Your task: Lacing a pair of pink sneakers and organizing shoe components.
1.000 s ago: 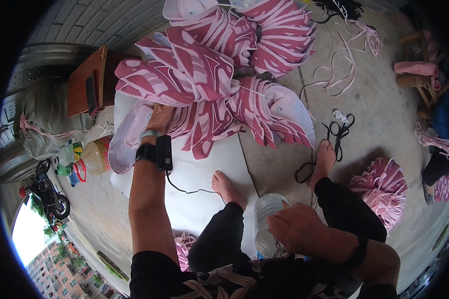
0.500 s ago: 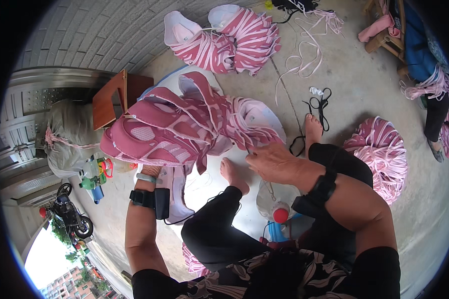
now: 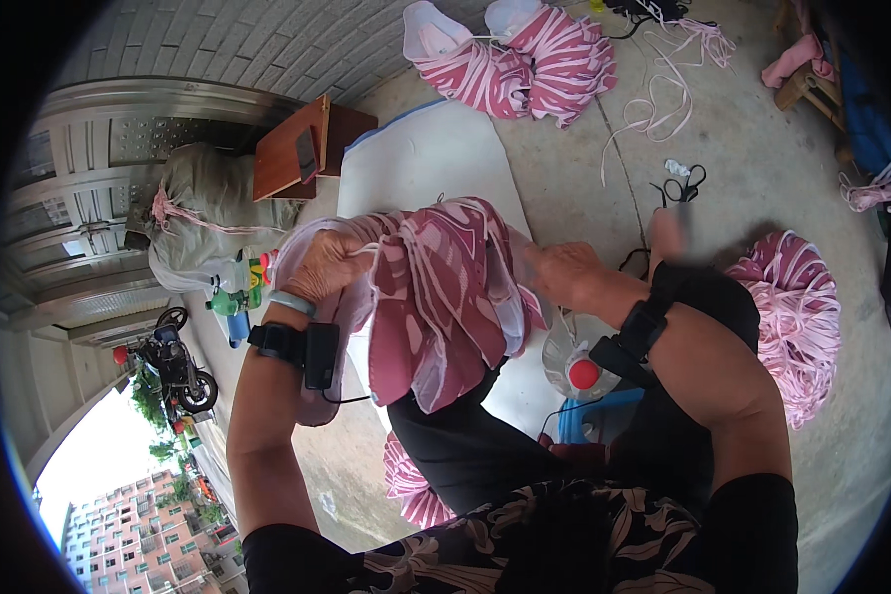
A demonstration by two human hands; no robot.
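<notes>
While the left hand (image 3: 332, 265) has its grip closed on the left side of a floppy bundle of dark pink and white cloth pieces (image 3: 441, 287), the right hand (image 3: 567, 274) is by the bundle's right edge. Its fingertips are blurry, so I cannot tell how wide its grip is or if it holds anything. The bundle is between both hands. Just to the right is a clear plastic bottle with a red cap (image 3: 584, 374). Far right, black-handled scissors (image 3: 685, 186) lie on the grey floor (image 3: 564, 178).
</notes>
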